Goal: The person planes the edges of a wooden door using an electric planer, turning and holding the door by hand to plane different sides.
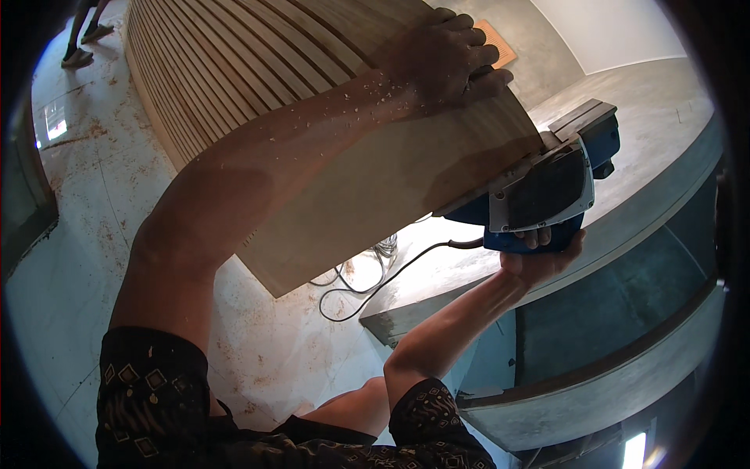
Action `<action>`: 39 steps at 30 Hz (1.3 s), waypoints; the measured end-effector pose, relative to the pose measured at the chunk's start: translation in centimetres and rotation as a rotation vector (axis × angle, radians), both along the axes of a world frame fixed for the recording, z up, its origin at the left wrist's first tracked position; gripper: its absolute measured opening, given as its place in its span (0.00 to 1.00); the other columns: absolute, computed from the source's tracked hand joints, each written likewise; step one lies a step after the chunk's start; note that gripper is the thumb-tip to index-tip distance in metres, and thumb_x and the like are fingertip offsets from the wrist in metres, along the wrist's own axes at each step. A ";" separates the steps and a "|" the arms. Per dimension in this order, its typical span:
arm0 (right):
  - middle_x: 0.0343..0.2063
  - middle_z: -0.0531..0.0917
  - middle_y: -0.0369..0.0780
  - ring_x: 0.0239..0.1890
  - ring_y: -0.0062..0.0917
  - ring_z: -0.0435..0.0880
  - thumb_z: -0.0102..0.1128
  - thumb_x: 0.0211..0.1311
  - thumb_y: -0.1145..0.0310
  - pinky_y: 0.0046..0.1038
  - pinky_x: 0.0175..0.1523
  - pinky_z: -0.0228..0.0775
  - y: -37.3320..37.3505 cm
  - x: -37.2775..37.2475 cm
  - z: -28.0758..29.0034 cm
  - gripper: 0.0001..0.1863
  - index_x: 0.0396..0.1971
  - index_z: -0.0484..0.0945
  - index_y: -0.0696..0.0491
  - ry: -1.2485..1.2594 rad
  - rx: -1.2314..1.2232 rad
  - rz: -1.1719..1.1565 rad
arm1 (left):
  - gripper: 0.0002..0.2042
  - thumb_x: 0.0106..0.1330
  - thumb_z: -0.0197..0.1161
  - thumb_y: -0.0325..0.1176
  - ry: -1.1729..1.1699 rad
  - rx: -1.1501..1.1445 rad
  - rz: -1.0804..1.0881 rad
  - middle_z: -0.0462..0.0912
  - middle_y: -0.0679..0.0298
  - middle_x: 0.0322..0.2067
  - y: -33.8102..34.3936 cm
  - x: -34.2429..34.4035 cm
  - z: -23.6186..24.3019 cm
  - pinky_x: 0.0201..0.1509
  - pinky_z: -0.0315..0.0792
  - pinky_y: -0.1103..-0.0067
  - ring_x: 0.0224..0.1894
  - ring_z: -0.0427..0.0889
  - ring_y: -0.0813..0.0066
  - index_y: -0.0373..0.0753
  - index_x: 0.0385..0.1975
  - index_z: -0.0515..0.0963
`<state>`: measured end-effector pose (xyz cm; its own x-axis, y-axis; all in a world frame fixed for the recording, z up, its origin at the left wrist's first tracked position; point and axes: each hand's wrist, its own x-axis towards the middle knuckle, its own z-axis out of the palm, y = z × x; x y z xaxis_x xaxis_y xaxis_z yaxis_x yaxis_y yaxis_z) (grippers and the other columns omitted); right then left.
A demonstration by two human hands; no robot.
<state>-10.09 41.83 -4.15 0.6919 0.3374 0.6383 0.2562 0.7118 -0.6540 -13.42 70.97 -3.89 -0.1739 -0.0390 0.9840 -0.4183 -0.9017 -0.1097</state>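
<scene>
A large wooden panel (351, 184) slants across the middle, with a plain band near me and long slatted grooves beyond it. My left hand (453, 59) has its fingers curled at the panel's far right edge, gripping it; wood chips cling to that forearm. A blue and black electric planer (543, 191) rests against the panel's right edge. Below it, my right hand (543, 254) is closed around the planer's handle, with some fingertips showing through the handle opening. The planer's sole against the wood is hidden.
From the planer a black cord (375, 293) hangs toward a loose coil (384, 248). Sawdust litters the pale tiled floor (86, 180). Grey concrete ledges (617, 336) curve along the right. An orange block (496, 45) lies past my left hand. Another person's legs (82, 35) stand at far left.
</scene>
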 end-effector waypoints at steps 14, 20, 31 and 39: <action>0.13 0.62 0.27 0.11 0.11 0.62 0.51 0.68 0.40 0.15 0.17 0.63 -0.6 0.5 -0.4 0.23 0.25 0.71 0.46 -0.021 -0.043 0.011 | 0.18 0.71 0.55 0.43 0.005 -0.001 0.008 0.79 0.51 0.26 -0.2 0.0 0.0 0.55 0.69 0.62 0.35 0.78 0.54 0.34 0.26 0.79; 0.13 0.62 0.26 0.11 0.10 0.62 0.50 0.68 0.41 0.14 0.16 0.61 -0.5 0.1 -0.1 0.24 0.24 0.71 0.46 -0.015 -0.019 -0.028 | 0.18 0.71 0.55 0.43 0.004 -0.006 0.008 0.79 0.51 0.26 -0.3 0.0 0.2 0.55 0.69 0.62 0.36 0.78 0.54 0.34 0.27 0.80; 0.13 0.63 0.27 0.10 0.11 0.61 0.53 0.66 0.41 0.14 0.15 0.59 -0.2 -0.2 0.3 0.24 0.24 0.72 0.47 -0.007 -0.013 -0.027 | 0.18 0.71 0.55 0.42 0.013 -0.014 0.004 0.80 0.51 0.27 -0.1 -0.1 0.0 0.54 0.69 0.62 0.37 0.78 0.54 0.34 0.27 0.80; 0.13 0.64 0.27 0.11 0.12 0.61 0.56 0.65 0.42 0.14 0.16 0.60 -0.2 -0.3 -0.2 0.23 0.25 0.73 0.47 -0.001 -0.011 0.031 | 0.18 0.71 0.54 0.42 0.011 -0.023 -0.002 0.80 0.50 0.28 -0.3 -0.1 -0.2 0.54 0.69 0.63 0.38 0.78 0.53 0.34 0.27 0.80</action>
<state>-10.34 41.67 -4.35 0.6803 0.3660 0.6350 0.2344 0.7122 -0.6617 -13.57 70.63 -4.08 -0.1635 -0.0158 0.9864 -0.4212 -0.9031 -0.0842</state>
